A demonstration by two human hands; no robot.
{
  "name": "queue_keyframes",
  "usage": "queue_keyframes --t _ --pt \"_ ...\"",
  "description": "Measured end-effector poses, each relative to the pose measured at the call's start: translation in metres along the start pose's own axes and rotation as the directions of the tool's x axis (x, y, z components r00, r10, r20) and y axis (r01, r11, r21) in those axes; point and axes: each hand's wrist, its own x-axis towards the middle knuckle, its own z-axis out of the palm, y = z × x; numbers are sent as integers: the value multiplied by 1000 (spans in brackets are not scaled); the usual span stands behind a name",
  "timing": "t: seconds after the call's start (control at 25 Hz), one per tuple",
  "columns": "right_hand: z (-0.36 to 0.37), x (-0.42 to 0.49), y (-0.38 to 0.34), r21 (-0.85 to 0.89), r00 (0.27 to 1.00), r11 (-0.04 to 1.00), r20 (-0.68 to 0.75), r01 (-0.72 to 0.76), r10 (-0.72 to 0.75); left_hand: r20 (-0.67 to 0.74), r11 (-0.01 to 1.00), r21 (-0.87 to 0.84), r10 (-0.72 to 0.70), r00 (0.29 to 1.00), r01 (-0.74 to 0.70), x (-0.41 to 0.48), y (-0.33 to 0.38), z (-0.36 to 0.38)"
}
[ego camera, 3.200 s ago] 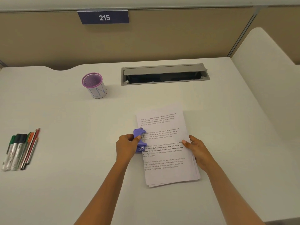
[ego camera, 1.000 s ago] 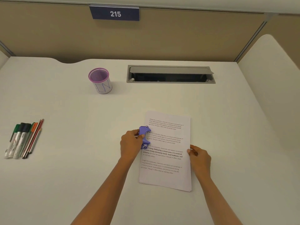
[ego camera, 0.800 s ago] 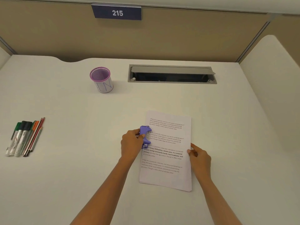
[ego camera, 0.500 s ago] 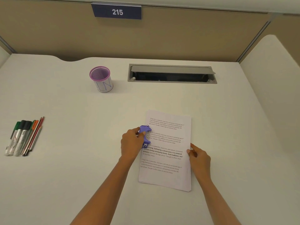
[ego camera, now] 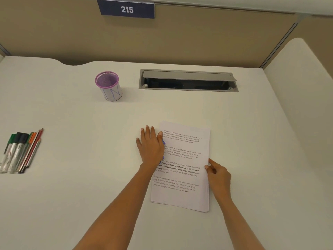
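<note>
A stack of printed white paper sheets (ego camera: 185, 159) lies on the white desk (ego camera: 72, 177) a little right of centre. A purple hole punch (ego camera: 163, 143) sits on the stack's left edge, almost wholly hidden. My left hand (ego camera: 150, 147) lies flat over it with straight fingers, pressing down. My right hand (ego camera: 217, 175) is at the stack's right edge, thumb and forefinger pinching the sheets.
A purple-rimmed pen cup (ego camera: 109, 86) stands at the back left of centre. An open grey cable tray (ego camera: 188, 80) is set into the desk behind the paper. Several markers and pencils (ego camera: 19, 152) lie at the left edge. A beige partition rises behind; a white divider (ego camera: 306, 98) stands at right.
My left hand has let go of its grip on the punch and now lies flat on top of it with fingers straight. My right hand still holds the paper's right edge.
</note>
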Motion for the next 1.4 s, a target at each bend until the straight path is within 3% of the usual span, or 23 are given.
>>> queue_keyframes --t 0.32,0.72,1.12,1.4 --pt "-9 4 2 -12 993 1000 113 25 -23 -19 1000 -4 -13 1000 13 -1 -2 4" --pt "-9 4 4 -24 992 998 113 52 -49 -73 997 -36 -73 995 71 4 4 7" --pt "-8 5 5 -22 992 998 114 52 -49 -132 985 158 -43 990 64 8 -1 18" --pt "-7 7 7 5 993 1000 112 28 -28 -175 979 120 -140 974 163 13 -12 31"
